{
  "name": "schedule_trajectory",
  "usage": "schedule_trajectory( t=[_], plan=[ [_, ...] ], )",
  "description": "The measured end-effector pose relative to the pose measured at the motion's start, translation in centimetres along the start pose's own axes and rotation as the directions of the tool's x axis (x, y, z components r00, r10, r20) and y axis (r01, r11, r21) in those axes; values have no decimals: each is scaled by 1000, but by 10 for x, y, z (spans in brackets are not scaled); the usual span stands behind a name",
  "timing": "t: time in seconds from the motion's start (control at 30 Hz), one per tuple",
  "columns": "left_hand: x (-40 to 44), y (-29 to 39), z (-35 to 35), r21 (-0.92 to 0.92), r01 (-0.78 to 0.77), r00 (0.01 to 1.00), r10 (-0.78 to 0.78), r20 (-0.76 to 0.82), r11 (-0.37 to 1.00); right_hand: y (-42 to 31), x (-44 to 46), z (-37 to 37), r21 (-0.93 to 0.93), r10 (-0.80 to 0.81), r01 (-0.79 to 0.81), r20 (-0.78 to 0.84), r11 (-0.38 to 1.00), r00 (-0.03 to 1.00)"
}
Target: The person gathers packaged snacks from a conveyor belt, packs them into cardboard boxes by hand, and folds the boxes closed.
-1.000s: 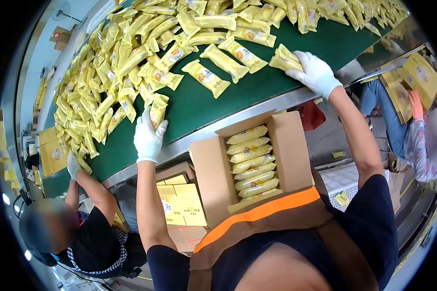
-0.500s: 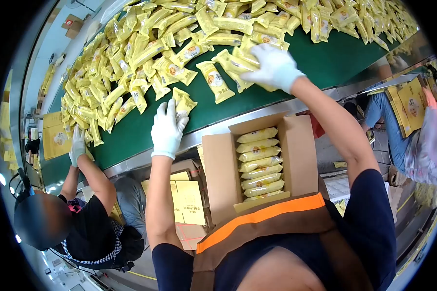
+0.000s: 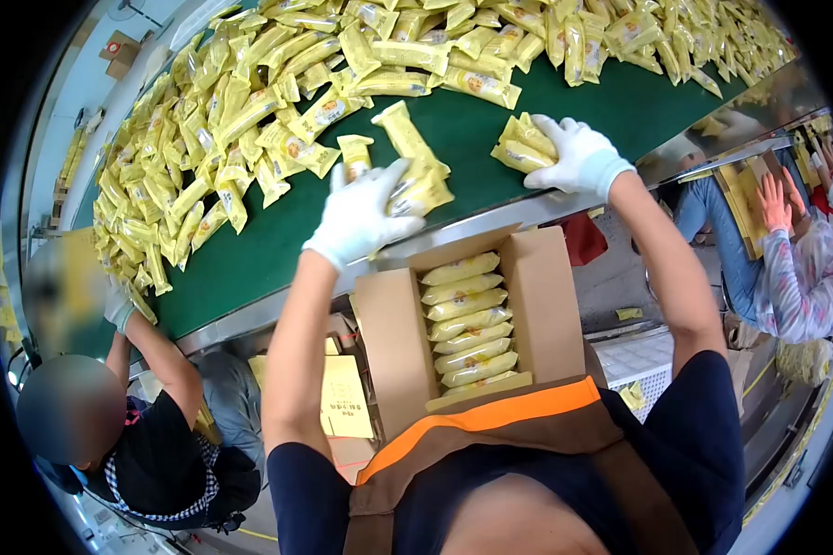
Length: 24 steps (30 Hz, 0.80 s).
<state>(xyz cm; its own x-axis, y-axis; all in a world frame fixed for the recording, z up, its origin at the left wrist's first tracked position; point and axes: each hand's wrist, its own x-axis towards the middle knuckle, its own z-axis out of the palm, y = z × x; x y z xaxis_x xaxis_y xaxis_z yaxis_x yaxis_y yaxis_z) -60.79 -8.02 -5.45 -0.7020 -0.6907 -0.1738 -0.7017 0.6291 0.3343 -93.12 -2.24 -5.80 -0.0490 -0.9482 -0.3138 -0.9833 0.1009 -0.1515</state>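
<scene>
My left hand [image 3: 366, 211], in a white glove, is on the green belt with fingers and thumb closed around a yellow snack packet [image 3: 422, 191]. Another packet [image 3: 354, 151] stands out just past its fingertips, and one more packet [image 3: 400, 129] leans against the held one. My right hand [image 3: 576, 155], also gloved, grips a pair of yellow snack packets [image 3: 525, 144] side by side at the belt's near part. Below both hands sits an open cardboard box [image 3: 548, 301] in front of my body, holding a row of several packets [image 3: 467, 324].
A large heap of yellow packets [image 3: 250, 111] covers the far side of the green belt [image 3: 472, 199]. At left a co-worker [image 3: 167, 435] reaches to the belt; another person's hand [image 3: 774, 203] is at right. Flat yellow cartons [image 3: 345, 398] lie left of the box.
My left hand has moved right along the belt to the loose packets. My right hand has moved right, drawing packets away from the heap. The view has shifted slightly.
</scene>
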Motion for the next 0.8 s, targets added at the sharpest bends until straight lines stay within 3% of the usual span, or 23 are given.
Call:
schedule_trajectory(
  t=[0.07, 0.1, 0.17, 0.23, 0.3, 0.33, 0.37, 0.4, 0.43, 0.5, 0.57, 0.67, 0.7, 0.77, 0.8],
  plan=[
    [-31, -19, -6, 5, 104, 993, -104, 60, 995, 9, 11, 1, 132, -93, 92, 5, 987, 996],
    [-44, -28, -11, -101, 179, 982, -171, 81, 979, 11, 21, -5, 234, -155, 140, 46, 962, 987],
    [-59, -39, -23, -281, 231, 972, -236, 16, 931, 10, 48, -19, 441, -133, 123, -7, 889, 991],
    [-54, -44, -26, -388, 247, 938, -320, -135, 888, 1, 80, -36, 733, -282, 242, -71, 636, 957],
    [-31, -46, -19, -494, 318, 896, -427, -123, 809, -18, 96, -57, 819, -253, 153, -10, 553, 968],
    [-19, -68, 6, -516, 300, 910, -402, -96, 802, -12, 126, -47, 715, -237, 176, -15, 676, 971],
    [-14, -58, 3, -323, 295, 924, -355, -143, 899, -11, 156, -26, 590, -226, 197, -25, 783, 974],
    [-13, -50, -2, -257, 287, 937, -326, -127, 923, -16, 166, -9, 476, -185, 216, -112, 852, 976],
    [-17, -43, -6, -192, 282, 947, -305, -99, 940, -28, 153, -17, 432, -229, 223, -38, 874, 973],
    [-31, -32, 2, -11, 188, 960, -187, -208, 982, -48, 116, -33, 404, -342, 249, 176, 880, 923],
    [-43, -14, 9, 101, 168, 960, -140, -241, 981, -64, 92, -34, 168, -278, 254, 144, 953, 950],
    [-56, -17, 19, 0, 219, 930, -209, -304, 976, -51, 52, -34, -123, -331, 317, -117, 940, 936],
    [-59, -22, 24, -40, 216, 913, -216, -347, 976, -40, 43, -27, -131, -316, 295, -189, 946, 930],
    [-57, -28, 30, 114, 227, 905, -166, -392, 967, -16, 39, -2, -139, -234, 218, -119, 966, 965],
    [-53, -30, 29, 99, 270, 928, -232, -291, 958, -10, 38, 8, -120, -223, 207, -143, 971, 964]
  ],
)
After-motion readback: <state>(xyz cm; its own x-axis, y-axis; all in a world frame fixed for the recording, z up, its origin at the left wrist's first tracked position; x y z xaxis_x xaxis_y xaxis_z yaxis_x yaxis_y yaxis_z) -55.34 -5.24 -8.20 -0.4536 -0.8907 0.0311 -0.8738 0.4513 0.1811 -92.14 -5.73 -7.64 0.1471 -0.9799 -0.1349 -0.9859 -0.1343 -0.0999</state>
